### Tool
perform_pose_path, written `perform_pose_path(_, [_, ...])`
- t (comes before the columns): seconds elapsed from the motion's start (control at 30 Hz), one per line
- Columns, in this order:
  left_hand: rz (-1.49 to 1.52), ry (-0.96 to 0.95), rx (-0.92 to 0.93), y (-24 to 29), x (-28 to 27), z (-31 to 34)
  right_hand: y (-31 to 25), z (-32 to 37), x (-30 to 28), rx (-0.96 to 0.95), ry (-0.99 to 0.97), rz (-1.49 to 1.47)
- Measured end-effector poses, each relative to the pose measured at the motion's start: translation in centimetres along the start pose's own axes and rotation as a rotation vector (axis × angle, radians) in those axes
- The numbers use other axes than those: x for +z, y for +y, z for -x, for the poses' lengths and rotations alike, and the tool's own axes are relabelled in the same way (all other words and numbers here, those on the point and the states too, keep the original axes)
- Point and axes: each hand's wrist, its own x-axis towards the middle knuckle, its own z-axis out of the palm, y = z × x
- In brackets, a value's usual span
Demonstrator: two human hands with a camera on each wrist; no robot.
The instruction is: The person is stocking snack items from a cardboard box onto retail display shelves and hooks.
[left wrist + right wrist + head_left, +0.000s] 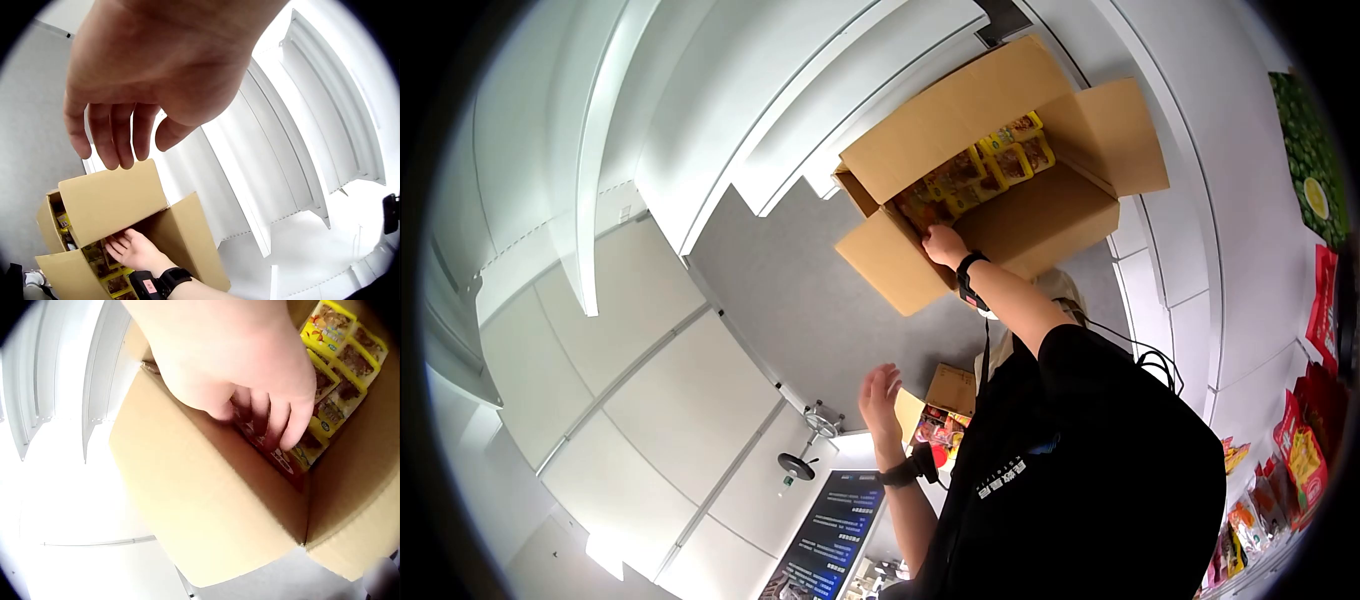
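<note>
My right hand reaches into a large open cardboard box, beside its inner wall. In the right wrist view, the fingers of the right hand point down, bent, right at a red packet standing along that wall. The left wrist view shows the right hand with fingers apart above the contents. Yellow-edged food packets lie in rows inside the box. My left hand is raised in the air away from the box, fingers loosely bent, holding nothing.
White shelves stand beyond the box. The box's flaps stick outward. Below lies a smaller box with colourful packets, near a stool-like stand. Hanging snack bags line the right side. A black cable loops beside the person.
</note>
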Motion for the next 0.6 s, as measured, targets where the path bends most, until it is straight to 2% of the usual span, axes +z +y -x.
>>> perform_pose_path(0.1, [-0.004, 0.004, 0.009, -0.1, 0.0, -0.1, -0.3, -0.3, 0.4, 0.095, -0.058, 0.066])
perform_pose_path(0.13, [-0.008, 0.007, 0.003, -0.1, 0.0, -0.1, -0.4, -0.6, 0.2, 0.056, -0.136, 0.164])
perform_pose_path(0.23, [-0.008, 0.010, -0.012, -0.3, -0.1, -0.1, -1.2, -0.4, -0.6, 0.216, -0.043, 0.139])
perform_pose_path(0.27, [-0.011, 0.009, -0.014, -0.4, -0.2, -0.1, -0.9, -0.4, -1.4, 0.136, -0.032, 0.179])
perform_pose_path(0.3, [-0.013, 0.008, -0.015, -0.5, -0.3, 0.0, 0.1, -0.6, -1.1, 0.166, 0.063, 0.092])
perform_pose_path(0.37, [0.002, 0.000, -0.009, -0.6, -0.5, 0.1, 1.6, -1.6, -2.0, 0.183, -0.017, 0.062])
perform_pose_path(0.5, [0.034, -0.030, -0.004, -1.5, -0.8, -0.2, 3.2, -1.7, -2.2, 0.116, 0.060, 0.033])
perform_pose_path(0.53, [0.052, -0.040, -0.009, -1.9, -1.0, -0.5, 4.1, -2.0, -2.4, -0.242, 0.055, 0.352])
perform_pose_path(0.6, [0.089, -0.058, -0.017, -2.4, -1.3, -0.8, 3.8, -1.7, -2.3, -0.015, 0.110, -0.009])
